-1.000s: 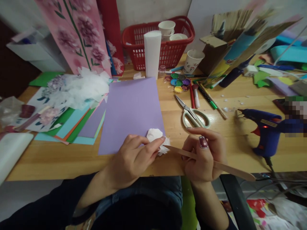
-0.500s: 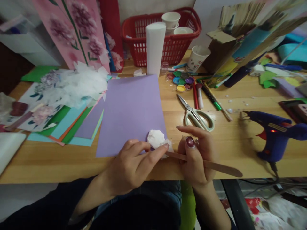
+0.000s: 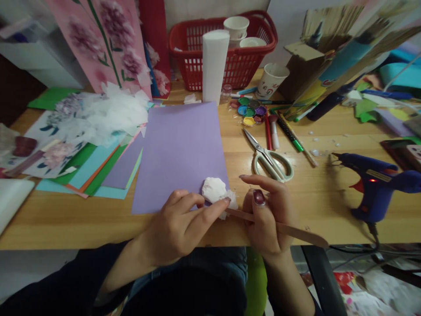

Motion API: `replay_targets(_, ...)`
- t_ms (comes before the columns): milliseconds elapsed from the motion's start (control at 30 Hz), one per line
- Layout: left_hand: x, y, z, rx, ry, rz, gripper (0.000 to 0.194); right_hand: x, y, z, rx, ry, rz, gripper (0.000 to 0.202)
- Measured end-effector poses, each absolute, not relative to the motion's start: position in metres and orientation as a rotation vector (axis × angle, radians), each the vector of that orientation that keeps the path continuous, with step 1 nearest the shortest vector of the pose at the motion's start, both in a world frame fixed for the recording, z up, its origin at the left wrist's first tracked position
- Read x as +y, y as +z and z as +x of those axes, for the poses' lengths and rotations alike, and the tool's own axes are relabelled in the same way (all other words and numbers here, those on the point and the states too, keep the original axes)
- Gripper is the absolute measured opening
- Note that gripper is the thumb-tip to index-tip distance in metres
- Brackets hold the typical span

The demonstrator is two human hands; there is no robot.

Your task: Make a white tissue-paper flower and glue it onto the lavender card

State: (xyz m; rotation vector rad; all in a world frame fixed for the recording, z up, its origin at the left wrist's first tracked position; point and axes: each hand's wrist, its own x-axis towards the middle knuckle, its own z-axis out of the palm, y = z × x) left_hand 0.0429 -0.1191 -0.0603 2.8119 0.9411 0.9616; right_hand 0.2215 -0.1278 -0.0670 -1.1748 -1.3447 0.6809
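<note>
A white, clay-like lump (image 3: 213, 189) with a rough, rounded surface lies at the lower right of a purple sheet of paper (image 3: 179, 151). Thin white tissue paper (image 3: 233, 199) sticks out from the lump's right side. My left hand (image 3: 182, 221) is closed on this tissue, its index fingertip pressing from above; its thumb is hidden. In my right hand (image 3: 271, 215), a flat wooden craft stick (image 3: 304, 235) is gripped under the thumb, while the index finger stretches free. The stick's narrow end reaches the tissue beside my left fingertip.
Scissors (image 3: 271, 160) lie beyond my right hand, near paint pots (image 3: 248, 109) and pens. A blue glue gun (image 3: 378, 182) with a lit red light rests at right. Colored paper (image 3: 95, 169) and crumpled white tissue (image 3: 115, 112) spread at left. A red basket (image 3: 189, 55) holds paper cups.
The whole view has shifted very slightly. My hands, the stick and the white lump keep nearly the same places; the stick's wide end has dipped a little and moved left.
</note>
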Motion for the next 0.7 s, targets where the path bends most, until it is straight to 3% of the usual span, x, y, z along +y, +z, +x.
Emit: replay_targets(700,-0.1183,-0.0678,0.0424,1.020,1.024,2.826,0.038,-0.1291,-0.0655,0.2173,-1.224,0.581,-1.182,0.021)
